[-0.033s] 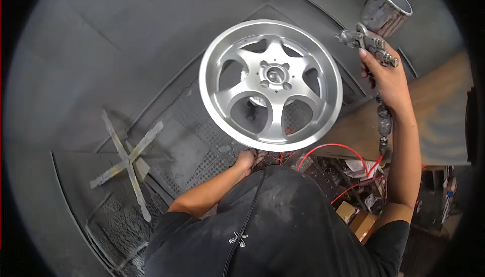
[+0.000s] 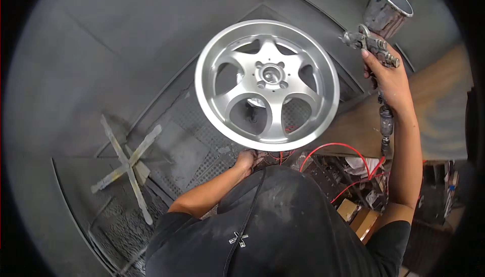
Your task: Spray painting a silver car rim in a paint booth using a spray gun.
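Observation:
A silver alloy wheel rim (image 2: 274, 110) with broad spokes is held up in the middle of the view, its face toward me. Just below its near edge is my left hand (image 2: 246, 159); the fingers are curled and partly hidden, so what they grip does not show. My right hand (image 2: 388, 77) is wrapped around a paint spray gun (image 2: 371, 44) at the upper right, the thumb on its body. On top of the gun sits a stained metal paint cup (image 2: 386, 11). Its nozzle points left, apart from the wheel. A red air hose (image 2: 343, 145) runs below the gun's handle.
Grey walls (image 2: 126, 34) surround the wheel at the back and left. A tape-covered cross-shaped stand (image 2: 130, 163) is at the lower left. Brown cardboard (image 2: 361, 130) leans at the right, with small boxes (image 2: 361, 221) and clutter below it. Perforated panels (image 2: 202, 140) lie under the wheel.
The wheel appears slightly further left in the view, and the background has shifted a little with it. Both hands keep nearly the same places and grips.

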A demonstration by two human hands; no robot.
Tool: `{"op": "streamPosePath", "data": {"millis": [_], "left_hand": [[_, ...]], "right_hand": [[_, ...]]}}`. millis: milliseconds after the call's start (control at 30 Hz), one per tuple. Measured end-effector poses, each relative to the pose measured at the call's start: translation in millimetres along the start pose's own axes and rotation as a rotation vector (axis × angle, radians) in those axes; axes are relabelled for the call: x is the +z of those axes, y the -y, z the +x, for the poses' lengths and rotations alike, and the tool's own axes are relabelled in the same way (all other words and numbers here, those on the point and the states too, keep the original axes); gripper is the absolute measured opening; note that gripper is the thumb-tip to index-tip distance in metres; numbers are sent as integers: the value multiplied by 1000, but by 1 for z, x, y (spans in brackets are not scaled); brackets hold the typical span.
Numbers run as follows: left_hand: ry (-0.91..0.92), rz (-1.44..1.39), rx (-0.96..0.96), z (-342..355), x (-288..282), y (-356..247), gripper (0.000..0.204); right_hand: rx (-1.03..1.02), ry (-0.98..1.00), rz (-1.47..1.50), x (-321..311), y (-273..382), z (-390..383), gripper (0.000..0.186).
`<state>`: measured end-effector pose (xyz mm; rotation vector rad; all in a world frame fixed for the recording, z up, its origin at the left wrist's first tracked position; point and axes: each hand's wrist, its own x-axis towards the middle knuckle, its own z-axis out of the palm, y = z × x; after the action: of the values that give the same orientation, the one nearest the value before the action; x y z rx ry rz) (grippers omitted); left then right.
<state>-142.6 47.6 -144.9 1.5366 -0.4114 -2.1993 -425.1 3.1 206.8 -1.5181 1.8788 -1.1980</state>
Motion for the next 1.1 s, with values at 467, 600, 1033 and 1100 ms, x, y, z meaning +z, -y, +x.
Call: {"op": "streamPosePath", "data": {"millis": [467,600,1033,1100], "left_hand": [[22,-5,-126,23,-3,4,27],[44,342,-122,23,-34,-29,24],[7,359,288,68,-135,-186,48],[7,282,293,66,-111,-173,49]], "right_hand": [[376,129,687,-38,-70,-226,54],[472,213,735,-40,-97,-258,54],[360,-151,498,-70,-166,-243,44],[267,-216,395,-68,-173,-239,45]]}}
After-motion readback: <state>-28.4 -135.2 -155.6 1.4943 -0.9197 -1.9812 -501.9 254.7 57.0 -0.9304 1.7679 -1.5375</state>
